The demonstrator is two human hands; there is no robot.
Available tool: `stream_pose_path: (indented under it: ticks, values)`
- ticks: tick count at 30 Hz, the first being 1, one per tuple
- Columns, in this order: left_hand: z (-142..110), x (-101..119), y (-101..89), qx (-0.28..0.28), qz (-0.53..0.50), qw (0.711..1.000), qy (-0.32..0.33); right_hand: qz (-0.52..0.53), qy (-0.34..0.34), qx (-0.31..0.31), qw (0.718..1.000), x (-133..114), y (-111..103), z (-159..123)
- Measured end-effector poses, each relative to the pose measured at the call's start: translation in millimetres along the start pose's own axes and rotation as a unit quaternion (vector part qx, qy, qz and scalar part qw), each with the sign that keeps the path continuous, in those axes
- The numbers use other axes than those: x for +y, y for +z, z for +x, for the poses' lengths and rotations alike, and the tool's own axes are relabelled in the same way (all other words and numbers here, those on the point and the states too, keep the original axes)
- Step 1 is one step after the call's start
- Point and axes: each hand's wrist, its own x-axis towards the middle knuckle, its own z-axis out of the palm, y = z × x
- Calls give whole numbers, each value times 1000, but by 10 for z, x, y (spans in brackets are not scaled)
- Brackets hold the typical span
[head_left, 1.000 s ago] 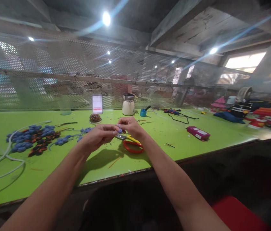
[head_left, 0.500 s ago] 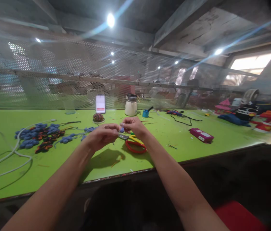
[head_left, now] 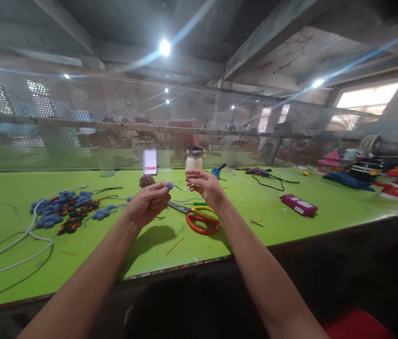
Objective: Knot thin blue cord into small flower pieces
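Note:
My left hand (head_left: 148,203) pinches a small blue crocheted yarn piece (head_left: 169,185) between thumb and fingertips. A short yarn tail sticks out from it to the right. Apart from it, my right hand (head_left: 204,185) hovers with its fingers loosely curled and spread, and nothing shows in them. Scissors (head_left: 202,226) with red and yellow handles lie on the green table beneath the hands, blades pointing left. A slim green object (head_left: 200,204) lies by the handles, partly hidden. Left of my left hand, blue crocheted flowers (head_left: 48,220) lie in a pile with dark orange-black ones (head_left: 69,225).
A multicoloured yarn ball (head_left: 146,181) and a lit phone (head_left: 150,162) stand behind my left hand. A jug (head_left: 194,159) and a small blue container (head_left: 215,173) are farther back. A purple box (head_left: 298,205) lies right; a white cable (head_left: 31,230) crosses the left side.
Both hands were together at the blue yarn piece. Now my right hand has let go and moved up and right, while my left hand keeps the piece. The camera view has shifted slightly.

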Motion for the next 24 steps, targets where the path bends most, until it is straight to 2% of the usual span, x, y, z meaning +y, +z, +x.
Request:
stream_pose_path:
  ticks: [5,7,15,19,24]
  values:
    - [30,-27,-6,20,-10,1000,-19,-70,-40,-95,992,19,116,-57]
    - [42,-44,3,24,-7,999,-27,-89,-40,-100,990,61,150,-63]
    - [60,-99,3,41,23,998,-36,-58,15,-121,991,143,152,-57]
    - [37,-84,-3,6,34,998,-47,-24,28,-145,989,107,161,-94]
    - [-4,-53,31,-46,-9,998,-38,51,25,-173,983,68,195,-143]
